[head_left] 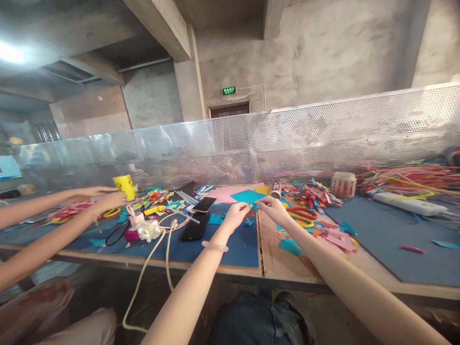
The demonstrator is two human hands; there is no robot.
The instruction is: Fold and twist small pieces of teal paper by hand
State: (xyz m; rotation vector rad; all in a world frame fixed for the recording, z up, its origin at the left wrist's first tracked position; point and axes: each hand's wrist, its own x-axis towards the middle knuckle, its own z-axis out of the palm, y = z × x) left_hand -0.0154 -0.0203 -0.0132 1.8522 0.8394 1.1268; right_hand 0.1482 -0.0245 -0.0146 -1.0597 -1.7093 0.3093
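My left hand (236, 216), with a pale bangle on its wrist, is closed in a pinch above the table. Close to it, my right hand (273, 209) pinches too, their fingertips almost touching. Between the fingertips shows a small piece of blue paper (254, 205), partly hidden by the fingers. Just behind lies a blue paper sheet (244, 196) on pink paper (220, 195). A small dark bottle (275, 189) stands beyond my right hand. Orange-handled scissors (302, 214) and pink paper scraps (338, 238) lie to its right.
Two phones (196, 227) lie left of my left hand, near a cable and a power strip (147, 229). At far left a co-worker's hands (111, 200) reach by a yellow cup (124, 187). A jar (343, 184) and a white power strip (409, 204) are at right.
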